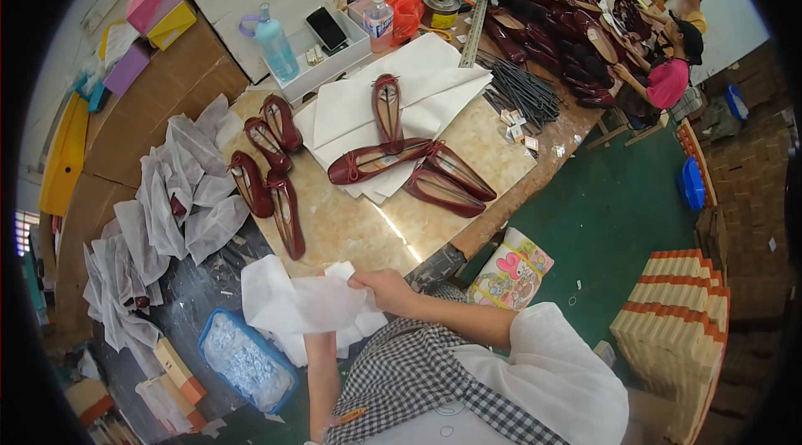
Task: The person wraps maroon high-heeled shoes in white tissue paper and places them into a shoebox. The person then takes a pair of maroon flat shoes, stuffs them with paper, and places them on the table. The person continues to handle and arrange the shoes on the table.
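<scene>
Right fingers [368, 279] pinch a white sheet [311, 305]; the left hand's, hidden behind it, cannot be told. Red flats [342, 170] lie beyond.

Left of the paper stack [340, 117]: four burgundy shoes [288, 219]; on or fronting it: four; behind it: two bottles [279, 50].
</scene>
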